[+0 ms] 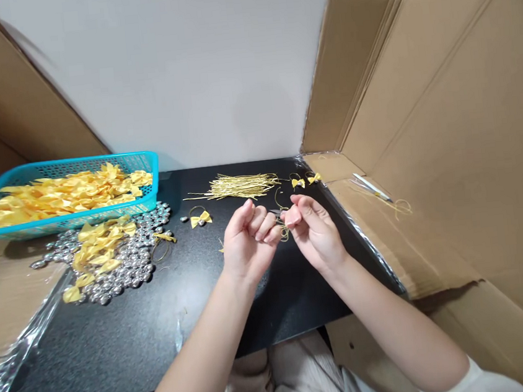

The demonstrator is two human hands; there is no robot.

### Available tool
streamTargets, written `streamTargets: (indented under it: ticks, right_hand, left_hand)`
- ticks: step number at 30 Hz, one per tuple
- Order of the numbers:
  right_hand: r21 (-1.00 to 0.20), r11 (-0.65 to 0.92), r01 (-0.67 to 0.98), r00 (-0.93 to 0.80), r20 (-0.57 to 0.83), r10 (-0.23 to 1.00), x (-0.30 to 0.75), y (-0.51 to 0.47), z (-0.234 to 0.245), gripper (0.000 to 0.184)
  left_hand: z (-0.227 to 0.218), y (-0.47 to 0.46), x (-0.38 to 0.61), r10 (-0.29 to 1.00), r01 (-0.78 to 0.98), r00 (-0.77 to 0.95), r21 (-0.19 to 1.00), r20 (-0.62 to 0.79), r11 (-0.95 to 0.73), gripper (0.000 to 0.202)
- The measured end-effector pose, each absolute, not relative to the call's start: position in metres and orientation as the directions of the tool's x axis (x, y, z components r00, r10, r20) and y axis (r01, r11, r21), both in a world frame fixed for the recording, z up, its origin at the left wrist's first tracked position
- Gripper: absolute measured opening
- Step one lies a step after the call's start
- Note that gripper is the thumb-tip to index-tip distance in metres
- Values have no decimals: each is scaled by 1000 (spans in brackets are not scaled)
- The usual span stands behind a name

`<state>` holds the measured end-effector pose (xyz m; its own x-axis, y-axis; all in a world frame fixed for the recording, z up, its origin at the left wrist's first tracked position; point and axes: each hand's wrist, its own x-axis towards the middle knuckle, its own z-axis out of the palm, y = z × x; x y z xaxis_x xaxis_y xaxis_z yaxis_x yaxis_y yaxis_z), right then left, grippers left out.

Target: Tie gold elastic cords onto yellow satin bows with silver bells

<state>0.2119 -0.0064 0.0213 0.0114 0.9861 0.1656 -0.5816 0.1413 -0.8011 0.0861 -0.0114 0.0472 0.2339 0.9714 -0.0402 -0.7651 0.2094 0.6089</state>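
My left hand (251, 242) is closed above the black table, its thumb up and fingers curled inward. Close beside it, my right hand (315, 231) pinches with thumb and forefinger. Anything inside either grip is too small or hidden to make out. Between the hands shows a thin gold cord (285, 233), partly covered by the fingers; whether it is held or lying on the table I cannot tell. A grey pointed blade tip (276, 212) also shows there. Beyond lies a bundle of gold cords (242, 185). A yellow bow (201, 219) with a silver bead and cord loop rests left of it.
At left stands a turquoise basket (156, 191) of yellow bows (69, 191). Silver beads (124, 269) with more bows spread before it. Two looped bows (297, 182) lie at the back right. A white-handled tool (370, 186) rests on cardboard (436, 252) at right.
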Motion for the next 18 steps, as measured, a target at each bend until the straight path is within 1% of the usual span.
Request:
streamTargets:
  ticks: [2,4,5,7,9,11,15,17,18]
  right_hand:
    - [-832,146,-535,9,167,986,217,-4,21,32]
    - [-864,136,-485,-8,160,987,221,-2,18,38]
    - [-877,130,-462,-18,156,988,223,-1,17,39]
    - [-898,122,-422,-41,153,987,226,1,14,39]
    - [-919,130,-372,-59,164,985,228,2,12,37]
    - [-936,152,-317,-81,186,979,229,3,14,33]
    - [-952,232,-199,-168,266,949,230,9,22,27]
    - [-946,312,-92,-235,325,916,231,17,24,28]
    - [-932,362,7,-266,347,899,233,22,23,29]
  left_hand:
    - [45,-10,81,933,-584,340,752,-114,305,51]
    - [40,-9,75,884,-426,423,817,-201,390,39]
    - [36,-10,72,867,-358,438,839,-237,410,32]
    - [28,-10,69,867,-244,415,884,-276,398,21]
    - [22,-11,67,899,-171,355,927,-259,334,27]
    - [20,-10,67,928,-120,310,960,-206,254,31]
    - [25,-4,69,948,-49,306,994,-82,102,24]
    - [28,0,69,948,-37,316,998,-35,49,22]
    - [28,3,69,947,-34,319,999,-25,38,22]
